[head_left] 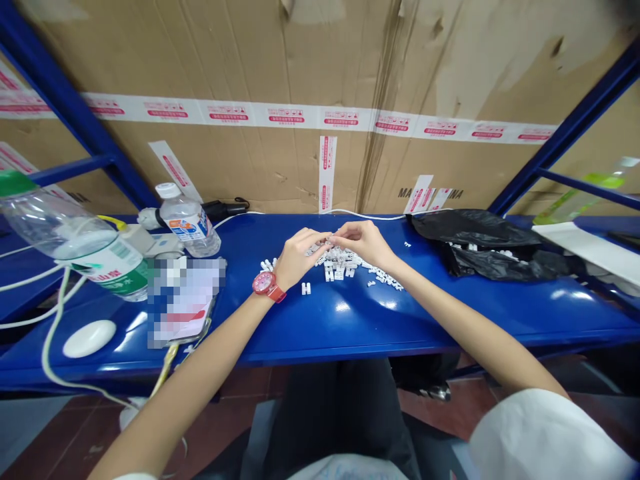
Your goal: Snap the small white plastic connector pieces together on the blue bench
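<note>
My left hand (301, 253) and my right hand (364, 243) meet fingertip to fingertip above a pile of small white plastic pieces (339, 265). The fingers of both are pinched together on something small and pale, too small to name. A red watch (269, 285) is on my left wrist. One white piece (306, 289) lies apart, nearer the front edge. To the right of the pile, smaller white bits (387, 278) are scattered under my right wrist. More white pieces (268, 265) lie just left of my left hand.
The blue table (320, 333) backs onto a cardboard wall (240, 160). On the left stand a large green-capped bottle (107, 257), a small bottle (187, 223), a phone (187, 300), a white oval object (90, 338) and cables. An opened black plastic bag (480, 233) holding white pieces lies right.
</note>
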Demonstrator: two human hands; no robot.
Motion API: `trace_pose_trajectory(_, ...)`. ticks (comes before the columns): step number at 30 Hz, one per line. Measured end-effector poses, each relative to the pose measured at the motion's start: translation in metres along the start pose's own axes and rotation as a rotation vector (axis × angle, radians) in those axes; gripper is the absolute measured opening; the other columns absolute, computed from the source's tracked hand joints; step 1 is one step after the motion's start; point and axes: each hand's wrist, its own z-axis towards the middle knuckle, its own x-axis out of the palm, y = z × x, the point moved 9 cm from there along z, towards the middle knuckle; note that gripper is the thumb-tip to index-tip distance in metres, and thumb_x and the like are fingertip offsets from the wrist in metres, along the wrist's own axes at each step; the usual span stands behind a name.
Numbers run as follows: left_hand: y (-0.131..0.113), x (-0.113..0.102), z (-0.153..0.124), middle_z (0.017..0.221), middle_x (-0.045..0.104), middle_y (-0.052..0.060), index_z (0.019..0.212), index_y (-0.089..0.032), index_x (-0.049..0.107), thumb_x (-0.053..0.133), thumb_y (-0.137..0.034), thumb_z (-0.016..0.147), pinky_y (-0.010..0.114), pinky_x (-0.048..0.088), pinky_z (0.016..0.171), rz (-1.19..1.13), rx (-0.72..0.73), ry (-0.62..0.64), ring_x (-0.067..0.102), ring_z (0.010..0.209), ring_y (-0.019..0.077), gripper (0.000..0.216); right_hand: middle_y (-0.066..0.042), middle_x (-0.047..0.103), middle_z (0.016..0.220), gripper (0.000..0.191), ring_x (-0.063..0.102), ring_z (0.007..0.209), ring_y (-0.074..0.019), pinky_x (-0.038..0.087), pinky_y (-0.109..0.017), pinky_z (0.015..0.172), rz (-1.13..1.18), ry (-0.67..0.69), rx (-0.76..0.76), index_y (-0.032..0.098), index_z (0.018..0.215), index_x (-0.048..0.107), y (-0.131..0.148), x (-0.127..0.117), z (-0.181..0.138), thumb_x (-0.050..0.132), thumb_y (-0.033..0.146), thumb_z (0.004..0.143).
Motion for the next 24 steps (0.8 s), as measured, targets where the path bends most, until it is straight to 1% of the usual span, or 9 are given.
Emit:
trace_pose_trajectory(2, 0.005, -0.002, 0.001, 0.095, 0.076, 0.007, 0.108, -0.018, 0.073, 0.067, -0.026, 0.093, 0.032, 0.056, 0.084, -0.044, -0.045, -0.018, 0.069, 0.088, 0.0182, 0.018, -0.008, 0.074, 0.074, 0.040, 0.066, 0.067, -0.0167, 0.050, -0.030, 0.064, 0.050, 0.010, 0.044, 0.015, 0.077, 0.071, -0.007, 0.000, 0.003, 0.076, 0.055, 0.073)
trace_pose_trajectory(5, 0.011, 0.003, 0.002, 0.093, 0.076, 0.006, 0.105, -0.019, 0.075, 0.069, -0.030, 0.091, 0.032, 0.056, 0.081, -0.090, -0.115, 0.031, 0.069, 0.082, 0.0174, 0.018, -0.006, 0.071, 0.070, 0.036, 0.062, 0.062, -0.0141, 0.048, -0.028, 0.060, 0.063, 0.054, 0.104, 0.016, 0.075, 0.068, -0.014, -0.003, 0.003, 0.077, 0.051, 0.074)
trace_pose_trajectory(8, 0.018, 0.009, 0.002, 0.090, 0.077, 0.005, 0.098, -0.020, 0.078, 0.072, -0.039, 0.088, 0.032, 0.056, 0.078, -0.187, -0.235, 0.097, 0.068, 0.076, 0.0171, 0.022, -0.005, 0.072, 0.075, 0.032, 0.063, 0.068, -0.0137, 0.050, -0.029, 0.066, 0.021, 0.055, 0.018, 0.016, 0.078, 0.068, -0.006, -0.007, 0.001, 0.077, 0.047, 0.076)
trace_pose_trajectory(10, 0.027, 0.011, -0.001, 0.089, 0.078, 0.006, 0.095, -0.019, 0.079, 0.076, -0.043, 0.083, 0.032, 0.057, 0.077, -0.356, -0.373, 0.101, 0.070, 0.075, 0.0183, 0.028, -0.004, 0.072, 0.079, 0.030, 0.064, 0.072, -0.0140, 0.050, -0.029, 0.069, 0.032, 0.041, -0.056, 0.017, 0.081, 0.068, 0.002, -0.007, -0.001, 0.076, 0.046, 0.077)
trace_pose_trajectory(13, 0.036, 0.022, -0.007, 0.082, 0.078, 0.008, 0.093, -0.015, 0.079, 0.080, -0.046, 0.076, 0.033, 0.059, 0.074, -0.637, -0.574, 0.123, 0.071, 0.072, 0.0189, 0.035, -0.004, 0.071, 0.077, 0.031, 0.064, 0.070, -0.0139, 0.050, -0.028, 0.066, 0.096, 0.028, -0.078, 0.016, 0.081, 0.066, 0.007, -0.003, -0.005, 0.074, 0.046, 0.079)
trace_pose_trajectory(17, 0.035, 0.032, -0.008, 0.070, 0.075, 0.005, 0.093, -0.015, 0.079, 0.079, -0.045, 0.077, 0.032, 0.059, 0.072, -0.749, -0.644, 0.173, 0.069, 0.066, 0.0165, 0.035, -0.005, 0.071, 0.080, 0.025, 0.065, 0.071, -0.0146, 0.051, -0.028, 0.066, 0.060, 0.004, -0.127, 0.016, 0.085, 0.066, 0.014, -0.004, -0.013, 0.068, 0.041, 0.086)
trace_pose_trajectory(20, 0.040, 0.029, -0.006, 0.078, 0.077, 0.008, 0.092, -0.014, 0.079, 0.078, -0.045, 0.077, 0.032, 0.059, 0.072, -0.653, -0.622, 0.166, 0.071, 0.069, 0.0184, 0.035, -0.005, 0.071, 0.082, 0.018, 0.065, 0.073, -0.0151, 0.051, -0.029, 0.070, -0.125, -0.068, -0.153, 0.017, 0.088, 0.066, 0.012, -0.032, -0.019, 0.063, 0.034, 0.090)
trace_pose_trajectory(22, 0.051, 0.016, -0.005, 0.084, 0.078, 0.009, 0.091, -0.015, 0.079, 0.076, -0.045, 0.078, 0.033, 0.059, 0.073, -0.482, -0.588, 0.102, 0.071, 0.072, 0.0202, 0.033, -0.005, 0.071, 0.083, 0.013, 0.063, 0.073, -0.0157, 0.050, -0.030, 0.071, -0.327, -0.155, -0.118, 0.018, 0.087, 0.065, -0.002, -0.067, -0.022, 0.062, 0.030, 0.091)
trace_pose_trajectory(24, 0.063, 0.000, -0.003, 0.087, 0.078, 0.009, 0.093, -0.016, 0.079, 0.071, -0.041, 0.080, 0.033, 0.058, 0.074, -0.236, -0.541, 0.036, 0.071, 0.075, 0.0208, 0.029, -0.005, 0.068, 0.079, 0.005, 0.061, 0.069, -0.0162, 0.047, -0.031, 0.070, -0.580, -0.189, -0.025, 0.020, 0.084, 0.062, -0.027, -0.102, -0.027, 0.062, 0.023, 0.089)
